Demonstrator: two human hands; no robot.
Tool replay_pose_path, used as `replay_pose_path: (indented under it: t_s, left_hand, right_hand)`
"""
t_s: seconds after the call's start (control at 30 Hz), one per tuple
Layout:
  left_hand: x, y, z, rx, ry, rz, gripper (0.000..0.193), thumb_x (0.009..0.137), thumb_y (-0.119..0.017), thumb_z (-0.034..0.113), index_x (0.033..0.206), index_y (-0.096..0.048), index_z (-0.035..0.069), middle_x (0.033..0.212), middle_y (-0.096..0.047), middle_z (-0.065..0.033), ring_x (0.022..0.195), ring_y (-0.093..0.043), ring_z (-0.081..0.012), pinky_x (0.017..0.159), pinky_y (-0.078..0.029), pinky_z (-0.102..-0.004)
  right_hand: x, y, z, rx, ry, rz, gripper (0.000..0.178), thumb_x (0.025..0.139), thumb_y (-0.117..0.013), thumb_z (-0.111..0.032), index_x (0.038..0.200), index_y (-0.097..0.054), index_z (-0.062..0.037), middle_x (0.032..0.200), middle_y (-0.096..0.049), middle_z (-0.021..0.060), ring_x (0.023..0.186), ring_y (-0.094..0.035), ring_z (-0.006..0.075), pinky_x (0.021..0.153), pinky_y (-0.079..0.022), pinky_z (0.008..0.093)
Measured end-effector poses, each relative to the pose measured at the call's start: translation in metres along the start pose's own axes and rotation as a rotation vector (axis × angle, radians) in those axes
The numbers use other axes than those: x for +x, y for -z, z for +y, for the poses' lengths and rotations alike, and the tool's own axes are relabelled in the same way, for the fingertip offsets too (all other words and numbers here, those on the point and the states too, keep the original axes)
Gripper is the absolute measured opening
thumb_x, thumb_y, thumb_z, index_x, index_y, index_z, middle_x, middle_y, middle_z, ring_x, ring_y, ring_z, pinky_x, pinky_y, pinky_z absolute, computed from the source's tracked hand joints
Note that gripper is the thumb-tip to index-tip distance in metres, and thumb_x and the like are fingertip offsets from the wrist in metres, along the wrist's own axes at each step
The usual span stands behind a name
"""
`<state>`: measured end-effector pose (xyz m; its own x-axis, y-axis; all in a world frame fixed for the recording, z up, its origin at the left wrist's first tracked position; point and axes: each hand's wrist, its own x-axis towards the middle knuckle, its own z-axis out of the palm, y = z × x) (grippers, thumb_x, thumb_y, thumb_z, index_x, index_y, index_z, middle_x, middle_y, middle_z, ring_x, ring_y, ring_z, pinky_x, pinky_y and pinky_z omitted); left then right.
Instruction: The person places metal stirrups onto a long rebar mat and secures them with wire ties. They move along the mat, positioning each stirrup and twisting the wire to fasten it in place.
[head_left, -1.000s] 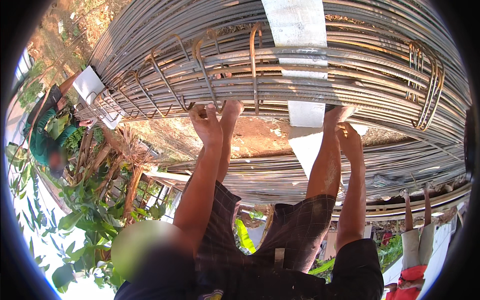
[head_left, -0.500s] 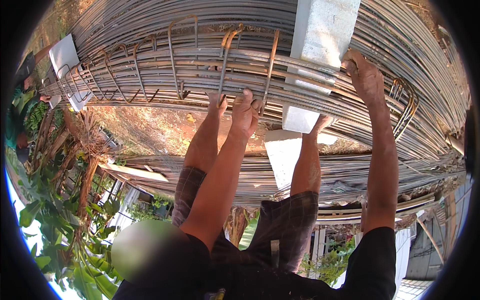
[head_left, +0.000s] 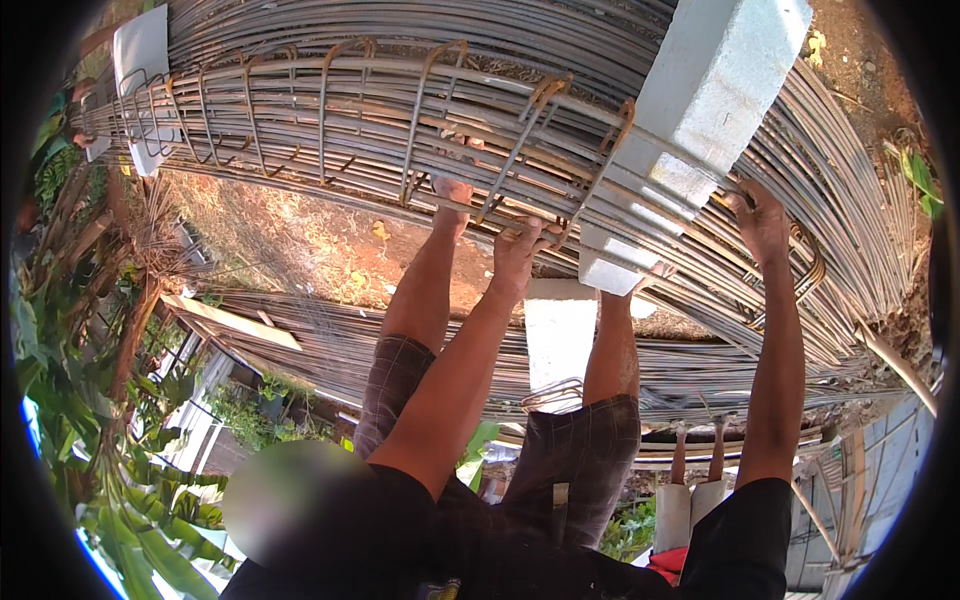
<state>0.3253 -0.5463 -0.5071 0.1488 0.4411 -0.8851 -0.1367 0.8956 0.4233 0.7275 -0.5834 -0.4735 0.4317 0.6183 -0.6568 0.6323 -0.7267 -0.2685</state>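
Note:
A long cage of steel rebar (head_left: 380, 120) with rectangular stirrups lies across the upper view, over a pale concrete post (head_left: 690, 150). My left hand (head_left: 522, 250) is closed around a lower bar of the cage, between two rusty stirrups. One of these stirrups (head_left: 605, 165) stands close to the post. Just right of the post, my right hand (head_left: 762, 222) has its fingers curled on the bar ends; its grip is partly hidden. Beside that wrist, several bent stirrups (head_left: 808, 265) hang bunched together.
Many loose bars (head_left: 850, 190) spread out at right. My feet stand on brown soil (head_left: 330, 240) under the cage. Behind lie another pale block (head_left: 558, 335), more bars and a plank (head_left: 235, 322). Plants (head_left: 150, 480) fill the left. Another person's legs (head_left: 690, 500) show at lower right.
The view has shifted, so cage and post sit differently in it. My right hand has moved from the post's edge onto the bars beside it. Another person's legs have come into view.

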Motion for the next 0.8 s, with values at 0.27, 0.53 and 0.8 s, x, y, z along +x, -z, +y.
replay_pose_path:
  t_s: [0.27, 0.53, 0.8]
  left_hand:
    - [0.000, 0.009, -0.005, 0.112, 0.092, 0.038, 0.033, 0.090, -0.072, 0.042, 0.099, -0.066, 0.011, 0.096, -0.069, 0.0006, 0.089, -0.058, -0.0095, 0.083, -0.044, -0.0289]
    - [-0.014, 0.008, 0.021, 0.327, 0.224, 0.090, 0.042, 0.089, -0.075, 0.042, 0.107, -0.065, 0.005, 0.092, -0.061, 0.0025, 0.081, -0.050, -0.0071, 0.076, -0.042, -0.0257]
    - [-0.059, 0.049, 0.091, 0.873, 0.111, -0.146, 0.032, 0.096, -0.068, 0.024, 0.118, -0.060, 0.002, 0.097, -0.061, -0.0026, 0.083, -0.053, -0.0069, 0.074, -0.044, -0.0237]
  right_hand:
    - [0.018, -0.039, 0.061, 0.295, 0.191, -0.057, 0.032, 0.090, -0.071, -0.026, 0.114, -0.066, -0.0043, 0.107, -0.068, 0.0170, 0.097, -0.065, 0.0300, 0.087, -0.049, 0.0382]
    - [-0.010, -0.016, 0.000, -0.147, 0.297, 0.200, 0.037, 0.091, -0.066, -0.028, 0.123, -0.063, -0.0083, 0.113, -0.066, 0.0152, 0.108, -0.060, 0.0341, 0.098, -0.045, 0.0459]
    - [-0.096, -0.066, -0.049, 0.030, 0.045, 0.597, 0.058, 0.085, -0.069, -0.017, 0.138, -0.046, -0.0108, 0.129, -0.048, 0.0146, 0.120, -0.048, 0.0338, 0.102, -0.042, 0.0503]
